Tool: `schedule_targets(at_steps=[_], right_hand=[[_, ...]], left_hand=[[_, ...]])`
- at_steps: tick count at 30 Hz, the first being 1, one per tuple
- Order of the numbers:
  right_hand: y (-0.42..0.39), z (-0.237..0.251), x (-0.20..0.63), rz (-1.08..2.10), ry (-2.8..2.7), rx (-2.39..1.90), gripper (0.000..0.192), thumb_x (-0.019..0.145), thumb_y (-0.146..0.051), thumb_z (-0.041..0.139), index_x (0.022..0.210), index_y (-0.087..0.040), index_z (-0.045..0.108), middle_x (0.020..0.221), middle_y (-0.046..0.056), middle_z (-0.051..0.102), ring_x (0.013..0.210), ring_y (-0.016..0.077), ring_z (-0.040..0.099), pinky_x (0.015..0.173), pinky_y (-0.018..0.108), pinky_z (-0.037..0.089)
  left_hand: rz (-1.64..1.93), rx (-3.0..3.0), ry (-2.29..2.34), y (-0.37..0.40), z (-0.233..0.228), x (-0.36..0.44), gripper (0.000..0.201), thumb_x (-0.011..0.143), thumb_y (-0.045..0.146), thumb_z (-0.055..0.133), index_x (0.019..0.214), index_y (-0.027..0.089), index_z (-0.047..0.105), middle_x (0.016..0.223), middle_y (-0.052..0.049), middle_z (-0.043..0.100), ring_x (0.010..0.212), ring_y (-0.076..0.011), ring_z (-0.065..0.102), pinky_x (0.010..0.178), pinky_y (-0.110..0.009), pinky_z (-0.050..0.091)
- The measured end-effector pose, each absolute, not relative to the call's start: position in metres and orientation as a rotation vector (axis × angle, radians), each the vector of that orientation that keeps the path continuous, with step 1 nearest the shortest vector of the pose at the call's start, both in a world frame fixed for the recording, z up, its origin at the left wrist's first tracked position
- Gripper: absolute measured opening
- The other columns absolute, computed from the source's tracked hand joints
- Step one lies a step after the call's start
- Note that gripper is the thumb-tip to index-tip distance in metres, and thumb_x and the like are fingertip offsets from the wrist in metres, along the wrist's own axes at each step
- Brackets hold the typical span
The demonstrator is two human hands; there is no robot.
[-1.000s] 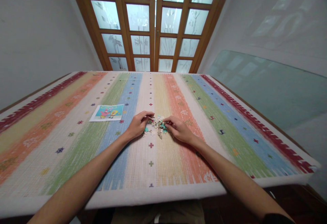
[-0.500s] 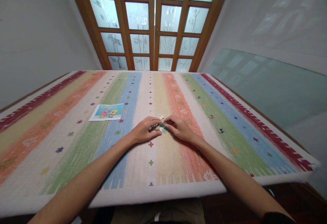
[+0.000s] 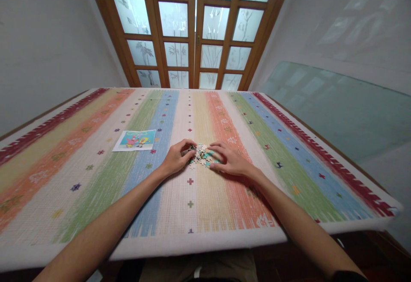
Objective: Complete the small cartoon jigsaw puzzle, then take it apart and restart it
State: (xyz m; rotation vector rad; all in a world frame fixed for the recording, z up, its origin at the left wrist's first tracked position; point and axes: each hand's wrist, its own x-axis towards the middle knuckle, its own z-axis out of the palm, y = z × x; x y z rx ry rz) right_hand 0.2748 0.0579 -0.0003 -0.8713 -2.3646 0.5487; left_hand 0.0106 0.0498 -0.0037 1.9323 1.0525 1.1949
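Note:
A small heap of jigsaw puzzle pieces (image 3: 202,154) lies on the striped tablecloth, pale tan and teal-green pieces mixed together. At the heap's left edge is my left hand (image 3: 177,157), its fingers curved and the thumb held apart below them; a few dark pieces show by its fingertips. On the opposite side my right hand (image 3: 233,160) has its fingers spread, the tips touching or just over the teal pieces. Its palm is partly hidden. Left of both hands a picture card (image 3: 135,140) with a pink and a yellow cartoon figure lies flat.
The table (image 3: 180,247) is covered by a cloth with coloured stripes and small printed motifs; its near edge runs below my forearms. Wooden doors (image 3: 194,59) with frosted panes stand beyond the far edge. A greenish glass panel (image 3: 337,106) leans along the right wall.
My hands have moved apart, the right one to the right and the left slightly leftward. More of the puzzle heap now shows between them, and it looks more spread out.

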Motion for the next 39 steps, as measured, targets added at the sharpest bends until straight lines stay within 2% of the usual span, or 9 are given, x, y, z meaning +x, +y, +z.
schedule_targets(at_steps=[3, 8, 15, 20, 23, 27, 30, 34, 39], right_hand=[[0.059, -0.004, 0.282, 0.570, -2.459, -0.850, 0.052, 0.084, -0.036, 0.081, 0.131, -0.021, 0.066, 0.140, 0.017, 0.059, 0.130, 0.0335, 0.054, 0.109, 0.056, 0.043], [0.056, -0.003, 0.273, 0.608, -2.422, -0.768, 0.020, 0.096, -0.024, 0.068, 0.115, -0.022, 0.072, 0.116, 0.011, 0.072, 0.112, 0.0259, 0.064, 0.099, 0.047, 0.051], [0.051, -0.007, 0.255, 0.581, -2.276, -0.793, 0.014, 0.098, -0.020, 0.061, 0.106, -0.021, 0.072, 0.098, 0.008, 0.074, 0.092, 0.0223, 0.067, 0.084, 0.039, 0.054], [0.056, -0.008, 0.259, 0.570, -2.172, -0.854, 0.016, 0.100, -0.022, 0.057, 0.109, -0.021, 0.071, 0.100, 0.009, 0.074, 0.090, 0.0217, 0.068, 0.081, 0.037, 0.055], [0.058, 0.000, 0.269, 0.558, -2.278, -0.842, 0.019, 0.102, -0.026, 0.056, 0.110, -0.021, 0.072, 0.106, 0.011, 0.072, 0.100, 0.0234, 0.067, 0.091, 0.041, 0.053], [0.056, 0.011, 0.283, 0.556, -2.453, -0.853, 0.027, 0.092, -0.034, 0.073, 0.116, -0.022, 0.072, 0.119, 0.012, 0.065, 0.112, 0.0276, 0.061, 0.100, 0.045, 0.050], [0.055, 0.013, 0.287, 0.573, -2.516, -0.889, 0.028, 0.087, -0.036, 0.079, 0.111, -0.022, 0.074, 0.112, 0.011, 0.064, 0.107, 0.0272, 0.061, 0.096, 0.043, 0.051], [0.054, 0.010, 0.281, 0.582, -2.499, -0.913, 0.009, 0.094, -0.027, 0.069, 0.097, -0.020, 0.074, 0.102, 0.010, 0.064, 0.097, 0.0243, 0.062, 0.089, 0.041, 0.051], [0.054, 0.001, 0.269, 0.520, -2.430, -0.896, 0.013, 0.099, -0.024, 0.061, 0.094, -0.019, 0.072, 0.096, 0.009, 0.064, 0.092, 0.0231, 0.062, 0.084, 0.038, 0.051]], left_hand=[[1.195, 1.925, 1.021, 0.052, -0.007, 0.009, 0.021, 0.089, 0.026, 0.065, 0.106, 0.017, 0.071, 0.106, -0.009, 0.075, 0.099, -0.0218, 0.071, 0.095, -0.039, 0.056], [1.232, 1.901, 0.968, 0.054, -0.011, 0.008, 0.034, 0.084, 0.017, 0.061, 0.117, 0.016, 0.068, 0.117, -0.011, 0.074, 0.109, -0.0217, 0.070, 0.101, -0.040, 0.055], [1.208, 1.914, 1.021, 0.053, -0.008, 0.010, 0.025, 0.090, 0.026, 0.062, 0.112, 0.017, 0.070, 0.112, -0.010, 0.076, 0.103, -0.0227, 0.072, 0.092, -0.038, 0.060], [1.198, 2.048, 1.114, 0.053, -0.006, 0.007, 0.035, 0.092, 0.014, 0.049, 0.120, 0.018, 0.069, 0.120, -0.008, 0.075, 0.110, -0.0219, 0.070, 0.103, -0.041, 0.054], [1.215, 2.028, 1.074, 0.055, -0.009, 0.006, 0.046, 0.087, 0.007, 0.046, 0.128, 0.019, 0.064, 0.130, -0.008, 0.071, 0.120, -0.0214, 0.067, 0.110, -0.042, 0.051], [1.302, 1.888, 0.948, 0.056, -0.013, 0.008, 0.046, 0.087, 0.010, 0.049, 0.131, 0.017, 0.060, 0.134, -0.012, 0.068, 0.127, -0.0241, 0.064, 0.112, -0.045, 0.050], [1.350, 1.775, 0.939, 0.056, -0.015, 0.010, 0.040, 0.087, 0.014, 0.054, 0.127, 0.016, 0.060, 0.132, -0.014, 0.068, 0.122, -0.0262, 0.068, 0.106, -0.046, 0.055], [1.387, 1.697, 1.012, 0.057, -0.013, 0.009, 0.034, 0.087, 0.022, 0.062, 0.120, 0.016, 0.063, 0.117, -0.013, 0.075, 0.109, -0.0251, 0.074, 0.097, -0.042, 0.061], [1.380, 1.746, 1.116, 0.056, -0.008, 0.009, 0.018, 0.090, 0.033, 0.066, 0.096, 0.017, 0.073, 0.098, -0.009, 0.079, 0.091, -0.0225, 0.076, 0.090, -0.038, 0.062]])
